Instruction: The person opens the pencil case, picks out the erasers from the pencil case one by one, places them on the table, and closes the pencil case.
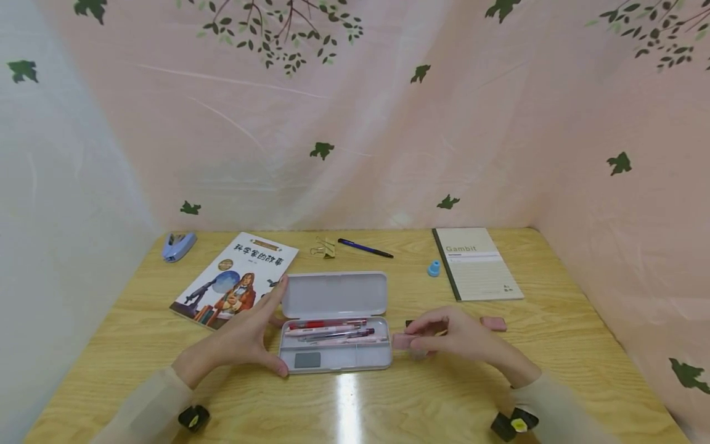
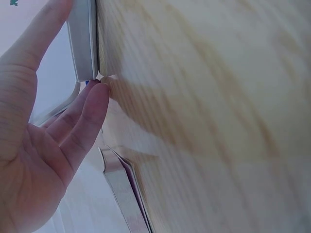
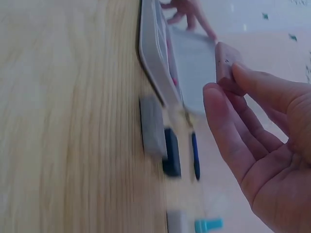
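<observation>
left hand [image 1: 238, 341] flat against pencil case [image 1: 333, 353] edge (open), right hand [image 1: 455, 336] pinching pink eraser [image 1: 403, 341]

- The left hand [image 1: 244, 336] lies palm-inward with its fingers straight and together, pointing away from the body, thumb spread toward the near side.
- The left forearm runs in from the lower left in a pale sleeve.
- The right hand [image 1: 452, 336] is turned inward, its fingers [image 3: 228, 126] slightly bent, fingertips and thumb pinching.
- The right forearm comes in from the lower right, sleeved alike.
- The 2 hands are well apart.
</observation>
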